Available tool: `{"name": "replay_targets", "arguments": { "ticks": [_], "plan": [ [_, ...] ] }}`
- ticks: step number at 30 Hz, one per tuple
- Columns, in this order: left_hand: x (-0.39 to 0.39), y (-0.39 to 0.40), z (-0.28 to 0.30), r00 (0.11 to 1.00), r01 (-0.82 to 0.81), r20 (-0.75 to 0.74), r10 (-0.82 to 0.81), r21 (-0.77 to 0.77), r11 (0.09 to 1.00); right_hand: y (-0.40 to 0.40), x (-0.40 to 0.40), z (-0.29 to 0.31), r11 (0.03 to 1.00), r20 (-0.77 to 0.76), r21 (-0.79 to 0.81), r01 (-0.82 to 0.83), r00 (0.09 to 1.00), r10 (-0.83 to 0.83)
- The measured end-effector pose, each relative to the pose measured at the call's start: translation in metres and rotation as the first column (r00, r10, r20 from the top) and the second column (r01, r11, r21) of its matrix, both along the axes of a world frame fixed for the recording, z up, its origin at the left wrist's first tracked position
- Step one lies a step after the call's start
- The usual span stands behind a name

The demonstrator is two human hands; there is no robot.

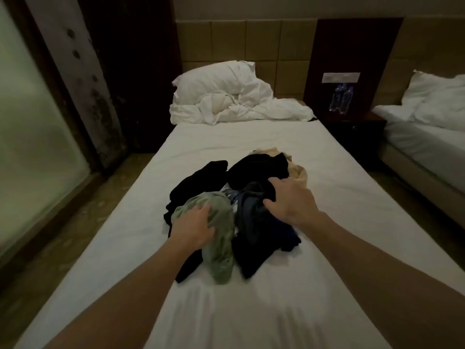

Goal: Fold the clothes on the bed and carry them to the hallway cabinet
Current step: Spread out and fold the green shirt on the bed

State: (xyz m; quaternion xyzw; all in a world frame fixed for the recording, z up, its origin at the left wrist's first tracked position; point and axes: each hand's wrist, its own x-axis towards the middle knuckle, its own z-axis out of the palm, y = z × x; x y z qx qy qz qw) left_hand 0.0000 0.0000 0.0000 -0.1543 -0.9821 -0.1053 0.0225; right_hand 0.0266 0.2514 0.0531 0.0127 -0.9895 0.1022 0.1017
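Note:
A heap of unfolded clothes lies in the middle of the white bed (251, 311): black garments (259, 167), a pale green garment (221, 253), a dark blue one (254, 222) and a beige one (299, 175) at the far side. My left hand (193, 227) lies on the green garment with its fingers curled into the cloth. My right hand (289, 200) reaches over the dark clothes, its thumb and fingers closing on the dark fabric.
A white pillow (216, 81) and a crumpled white duvet (241, 109) lie at the head of the bed. A dark nightstand (352, 127) with water bottles (341, 99) stands to the right, then a second bed (427, 144). A glass panel (32, 137) runs along the left.

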Motion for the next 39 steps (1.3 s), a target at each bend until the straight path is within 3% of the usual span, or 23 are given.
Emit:
{"name": "replay_targets", "arguments": {
  "ticks": [4, 8, 10, 13, 17, 21, 24, 25, 28, 29, 32, 35, 37, 39],
  "plan": [
    [-0.019, 0.001, -0.033, 0.989, 0.031, 0.145, -0.027, -0.03, 0.999, -0.017, -0.013, -0.033, 0.993, 0.102, -0.121, -0.017, 0.994, 0.03],
    [-0.038, 0.01, -0.064, 0.999, 0.009, 0.048, -0.008, -0.028, 1.0, -0.028, -0.033, -0.063, 0.973, 0.194, -0.217, -0.08, 0.973, 0.123],
    [-0.044, 0.013, -0.069, 0.999, -0.008, -0.05, 0.011, 0.047, 0.999, -0.035, -0.038, -0.074, 0.966, 0.219, -0.23, -0.117, 0.961, 0.169],
    [-0.049, 0.015, -0.065, 0.989, -0.004, -0.139, 0.047, 0.291, 0.957, -0.049, -0.041, -0.079, 0.95, 0.232, -0.267, -0.16, 0.946, 0.224],
    [-0.041, 0.019, -0.025, 0.989, 0.008, -0.115, 0.093, 0.67, 0.742, -0.059, -0.036, -0.075, 0.841, 0.177, -0.48, -0.249, 0.912, 0.37],
    [-0.023, 0.026, 0.026, 0.995, 0.023, -0.072, 0.066, 0.828, 0.56, -0.059, -0.024, -0.039, 0.679, -0.052, -0.71, -0.187, 0.976, 0.214],
    [-0.004, 0.03, 0.066, 0.998, -0.022, 0.038, -0.04, 0.937, 0.348, -0.055, -0.012, 0.006, 0.545, -0.102, -0.826, -0.146, 0.989, 0.109],
    [0.004, 0.032, 0.077, 0.987, -0.05, 0.096, -0.125, 0.943, 0.33, -0.054, -0.006, 0.023, 0.479, -0.099, -0.869, -0.121, 0.992, 0.072],
    [0.037, 0.042, 0.097, 0.941, 0.159, 0.052, -0.334, 0.803, 0.574, -0.049, 0.017, 0.07, 0.281, -0.042, -0.958, -0.054, 0.998, 0.048],
    [0.048, 0.047, 0.103, 0.927, 0.237, 0.011, -0.376, 0.76, 0.605, -0.047, 0.025, 0.081, 0.26, -0.023, -0.965, -0.037, 0.998, 0.057],
    [0.068, 0.057, 0.127, 0.905, 0.302, -0.05, -0.422, 0.775, 0.555, -0.036, 0.042, 0.107, 0.258, 0.028, -0.966, 0.021, 0.999, 0.021],
    [0.078, 0.049, 0.15, 0.904, 0.339, 0.011, -0.427, 0.59, 0.733, -0.016, 0.06, 0.128, 0.327, 0.103, -0.939, 0.107, 0.994, -0.03],
    [0.073, 0.041, 0.152, 0.938, 0.303, 0.01, -0.345, 0.456, 0.837, -0.003, 0.069, 0.135, 0.384, 0.156, -0.91, 0.158, 0.987, -0.036],
    [0.071, 0.038, 0.149, 0.973, 0.225, -0.06, -0.222, 0.454, 0.862, 0.003, 0.08, 0.138, 0.41, 0.182, -0.896, 0.171, 0.983, -0.013]
  ]
}}
